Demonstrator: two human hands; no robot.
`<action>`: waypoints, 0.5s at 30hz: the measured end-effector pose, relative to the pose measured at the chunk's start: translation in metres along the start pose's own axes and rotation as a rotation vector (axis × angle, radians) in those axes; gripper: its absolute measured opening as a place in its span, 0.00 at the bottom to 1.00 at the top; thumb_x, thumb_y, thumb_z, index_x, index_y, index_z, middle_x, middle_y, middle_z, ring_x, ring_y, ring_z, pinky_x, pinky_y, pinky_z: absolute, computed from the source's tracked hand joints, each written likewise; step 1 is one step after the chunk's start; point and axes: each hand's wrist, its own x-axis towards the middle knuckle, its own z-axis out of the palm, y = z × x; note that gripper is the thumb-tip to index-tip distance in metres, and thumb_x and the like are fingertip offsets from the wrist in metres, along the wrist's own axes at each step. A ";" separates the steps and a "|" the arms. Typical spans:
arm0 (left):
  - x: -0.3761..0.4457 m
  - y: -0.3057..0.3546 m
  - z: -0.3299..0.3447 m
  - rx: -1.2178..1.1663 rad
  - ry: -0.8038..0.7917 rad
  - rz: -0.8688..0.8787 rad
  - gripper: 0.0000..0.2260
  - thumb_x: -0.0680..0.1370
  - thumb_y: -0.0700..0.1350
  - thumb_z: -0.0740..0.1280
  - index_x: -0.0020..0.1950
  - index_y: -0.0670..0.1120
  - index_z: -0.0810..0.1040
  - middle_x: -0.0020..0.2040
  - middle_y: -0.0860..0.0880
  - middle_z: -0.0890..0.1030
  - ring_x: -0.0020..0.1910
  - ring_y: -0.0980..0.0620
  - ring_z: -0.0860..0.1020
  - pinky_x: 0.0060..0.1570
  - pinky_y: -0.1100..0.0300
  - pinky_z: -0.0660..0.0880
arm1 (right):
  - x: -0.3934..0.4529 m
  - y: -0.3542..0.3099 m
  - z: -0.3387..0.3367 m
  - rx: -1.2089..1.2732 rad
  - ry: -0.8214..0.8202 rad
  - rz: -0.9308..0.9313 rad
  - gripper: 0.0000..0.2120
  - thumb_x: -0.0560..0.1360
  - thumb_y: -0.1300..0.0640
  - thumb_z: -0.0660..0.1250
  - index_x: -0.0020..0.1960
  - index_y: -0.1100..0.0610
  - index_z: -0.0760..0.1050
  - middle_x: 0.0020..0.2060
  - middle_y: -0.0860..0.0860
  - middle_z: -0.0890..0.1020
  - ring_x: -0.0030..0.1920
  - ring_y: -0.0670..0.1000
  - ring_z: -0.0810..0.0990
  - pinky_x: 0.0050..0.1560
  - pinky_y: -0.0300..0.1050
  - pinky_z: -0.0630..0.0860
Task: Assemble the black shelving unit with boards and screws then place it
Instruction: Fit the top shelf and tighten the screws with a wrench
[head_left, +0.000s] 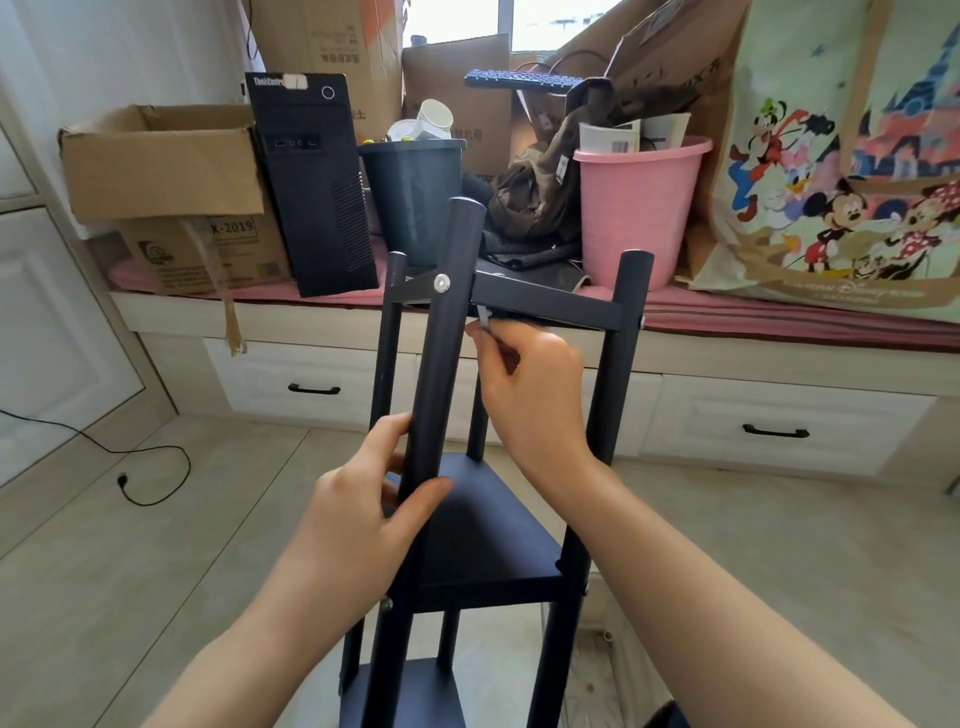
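Black shelving unit (483, 525), four posts, three boards

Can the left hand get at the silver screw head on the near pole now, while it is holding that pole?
Probably yes. The left hand grips the near pole lower down, and the silver screw head faces the camera uncovered. The right hand works beside the pole, not over the screw.

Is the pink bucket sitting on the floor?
No, the pink bucket stands up on the raised bench with drawers, beside the dark bin, not on the floor.
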 end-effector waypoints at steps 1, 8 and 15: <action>0.000 0.000 -0.001 -0.002 0.000 -0.003 0.19 0.77 0.46 0.72 0.66 0.54 0.73 0.45 0.56 0.82 0.40 0.59 0.82 0.44 0.56 0.82 | 0.000 0.000 0.003 0.007 0.008 0.002 0.14 0.80 0.61 0.66 0.36 0.62 0.78 0.25 0.44 0.69 0.28 0.45 0.67 0.34 0.33 0.61; 0.002 -0.006 -0.009 -0.049 0.004 -0.049 0.19 0.77 0.45 0.72 0.66 0.54 0.74 0.47 0.54 0.83 0.41 0.53 0.83 0.48 0.51 0.81 | -0.002 -0.001 0.027 0.050 0.108 0.000 0.13 0.79 0.61 0.67 0.37 0.63 0.80 0.28 0.52 0.75 0.31 0.50 0.70 0.36 0.37 0.67; 0.002 -0.015 -0.018 -0.088 -0.017 -0.052 0.18 0.77 0.45 0.71 0.61 0.62 0.73 0.47 0.51 0.83 0.42 0.48 0.84 0.51 0.46 0.81 | -0.002 0.000 0.053 0.049 0.146 0.042 0.11 0.79 0.57 0.67 0.42 0.61 0.83 0.32 0.52 0.79 0.33 0.54 0.73 0.36 0.48 0.69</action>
